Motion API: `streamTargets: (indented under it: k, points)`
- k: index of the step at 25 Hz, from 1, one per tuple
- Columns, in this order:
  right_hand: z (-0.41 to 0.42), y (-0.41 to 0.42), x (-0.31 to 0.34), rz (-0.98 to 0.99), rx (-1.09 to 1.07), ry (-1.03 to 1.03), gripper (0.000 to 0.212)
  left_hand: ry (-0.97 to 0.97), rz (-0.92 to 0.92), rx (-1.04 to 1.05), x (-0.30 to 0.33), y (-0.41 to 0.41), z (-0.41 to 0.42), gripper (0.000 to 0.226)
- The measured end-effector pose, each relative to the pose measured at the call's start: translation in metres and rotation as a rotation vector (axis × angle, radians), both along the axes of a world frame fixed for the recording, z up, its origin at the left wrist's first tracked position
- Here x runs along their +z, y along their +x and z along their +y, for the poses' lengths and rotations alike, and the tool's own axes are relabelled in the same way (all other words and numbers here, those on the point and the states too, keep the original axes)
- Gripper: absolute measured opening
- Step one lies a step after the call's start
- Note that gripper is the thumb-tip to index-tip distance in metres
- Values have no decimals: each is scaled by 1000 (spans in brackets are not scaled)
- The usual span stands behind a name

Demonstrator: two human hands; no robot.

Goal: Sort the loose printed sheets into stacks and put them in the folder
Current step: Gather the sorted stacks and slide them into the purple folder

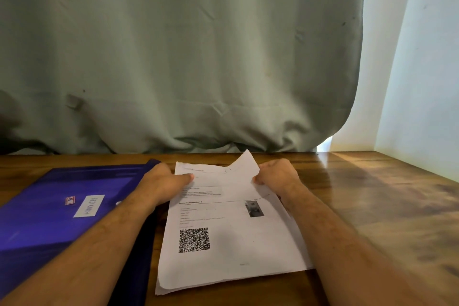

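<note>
Bare wooden table (387,206) right of the sheets (231,251), blue folder (49,206) filling the left, curtain (173,57) closing the far edge

Matt white paper sheets (231,251), creased at the top, lie on a glossy, grained wooden desk (387,206) beside a shiny blue plastic folder (49,213); a wrinkled matt cloth curtain (173,57) hangs behind.

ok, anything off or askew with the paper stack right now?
Yes. The top sheet has its far right corner bent up off the stack, beside the right hand. The sheets beneath are fanned, edges showing along the right and near sides rather than squared. The left hand grips the far left edge. The blue folder lies flat alongside.
</note>
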State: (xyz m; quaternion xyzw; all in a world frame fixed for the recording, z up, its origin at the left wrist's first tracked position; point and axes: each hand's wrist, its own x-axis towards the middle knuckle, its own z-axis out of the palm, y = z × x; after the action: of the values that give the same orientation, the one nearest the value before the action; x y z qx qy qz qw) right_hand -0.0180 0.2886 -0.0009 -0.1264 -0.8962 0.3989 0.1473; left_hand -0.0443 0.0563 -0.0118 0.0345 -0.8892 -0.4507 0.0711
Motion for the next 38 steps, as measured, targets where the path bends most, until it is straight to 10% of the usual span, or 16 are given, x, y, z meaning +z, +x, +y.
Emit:
streamTargets:
  k: [20, 31, 38]
  points:
    - [14, 7, 19, 309, 100, -838, 24, 896, -30, -202, 10, 7, -5, 60]
    - [8, 25, 24, -18, 277, -726, 28, 864, -22, -270, 19, 21, 1, 27]
    - [7, 21, 23, 213, 307, -750, 19, 959, -155, -373, 26, 28, 2, 33]
